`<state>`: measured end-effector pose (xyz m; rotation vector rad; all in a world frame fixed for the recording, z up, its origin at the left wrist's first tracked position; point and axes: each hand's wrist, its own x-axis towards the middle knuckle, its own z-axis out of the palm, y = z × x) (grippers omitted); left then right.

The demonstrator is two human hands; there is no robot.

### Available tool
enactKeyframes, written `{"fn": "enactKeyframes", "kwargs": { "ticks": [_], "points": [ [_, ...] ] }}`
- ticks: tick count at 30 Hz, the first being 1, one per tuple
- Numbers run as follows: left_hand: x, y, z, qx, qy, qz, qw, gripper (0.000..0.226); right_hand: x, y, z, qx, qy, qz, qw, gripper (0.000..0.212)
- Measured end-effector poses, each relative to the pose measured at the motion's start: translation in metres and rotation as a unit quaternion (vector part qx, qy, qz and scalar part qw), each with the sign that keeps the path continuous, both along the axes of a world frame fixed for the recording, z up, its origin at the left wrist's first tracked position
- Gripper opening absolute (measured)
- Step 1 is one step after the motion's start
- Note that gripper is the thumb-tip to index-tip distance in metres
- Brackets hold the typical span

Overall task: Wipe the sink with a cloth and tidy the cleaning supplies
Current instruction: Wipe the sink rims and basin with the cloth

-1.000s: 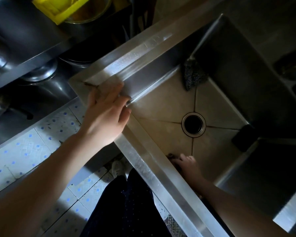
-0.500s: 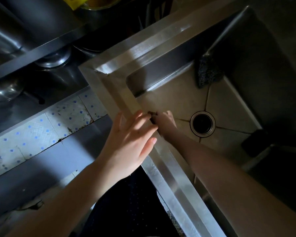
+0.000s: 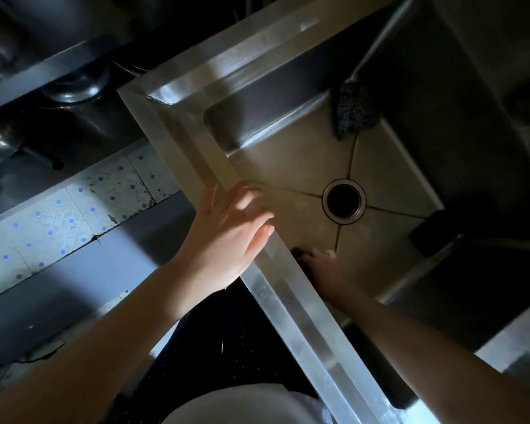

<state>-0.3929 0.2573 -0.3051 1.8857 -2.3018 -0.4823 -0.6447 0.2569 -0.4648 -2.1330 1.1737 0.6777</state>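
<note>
Left hand (image 3: 224, 237), centre frame: fingers (image 3: 251, 217) straight and slightly spread, lying flat over the front rim of the sink (image 3: 303, 310), tips reaching past the inner edge. It holds nothing. The palm sits outside the rim and the forearm runs off to the lower left.

Right hand (image 3: 323, 269), just right of centre, is down inside the basin with its back up, pressed on a dark cloth (image 3: 299, 253) on the sink floor right against the front wall. Only a small dark edge of the cloth shows past the fingertips. Too dim to tell whether the fingers curl round it or lie flat. The forearm exits lower right.

Round drain (image 3: 344, 201) is mid-basin, up and right of the right hand, apart from it. A dark scrubber (image 3: 354, 114) sits in the far corner of the basin, upper right of the frame. A dark block (image 3: 426, 238) is in the right corner; can't tell what it is.

Blue-dotted floor tiles (image 3: 74, 212) are at left and metal pots (image 3: 74, 87) at upper left. Dark trousers (image 3: 227, 347) show at bottom centre.
</note>
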Motion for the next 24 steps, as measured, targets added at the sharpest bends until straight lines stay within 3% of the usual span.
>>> {"fn": "enactKeyframes", "kwargs": {
  "ticks": [7,20,24],
  "points": [
    [-0.021,0.014,-0.001,0.024,0.013,-0.034,0.999,0.033,-0.049,0.038,0.006,0.039,0.087,0.026,0.995,0.037],
    [-0.029,0.019,0.003,0.024,-0.026,-0.053,0.998,0.032,0.054,-0.053,-0.009,-0.052,-0.063,-0.018,0.997,0.032],
    [-0.026,0.017,-0.001,0.010,-0.043,-0.062,0.997,0.030,0.064,-0.055,-0.011,-0.050,-0.073,-0.031,0.996,0.031]
  ]
}}
